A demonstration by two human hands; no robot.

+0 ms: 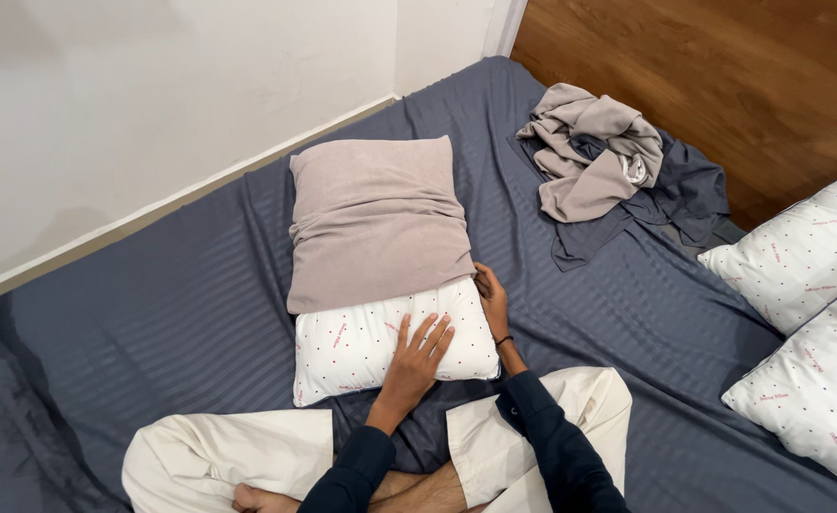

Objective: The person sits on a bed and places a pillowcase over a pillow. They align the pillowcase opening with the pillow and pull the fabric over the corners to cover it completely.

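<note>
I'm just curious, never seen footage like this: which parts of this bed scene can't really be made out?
All in the head view:
- The top part of the white dotted pillow is hidden inside the beige pillowcase.
- The right hand has its fingertips hidden at the pillowcase's edge.
- The left hand lies flat, palm hidden.
- The two spare pillows are cut off by the right edge.
- The crumpled beige cloth hides what lies under it.

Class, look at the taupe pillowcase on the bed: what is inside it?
A white dotted pillow sits partly inside the taupe pillowcase; its lower end sticks out, with the left hand flat on it and the right hand at the case's opening. The pillow's upper part is covered.
</note>
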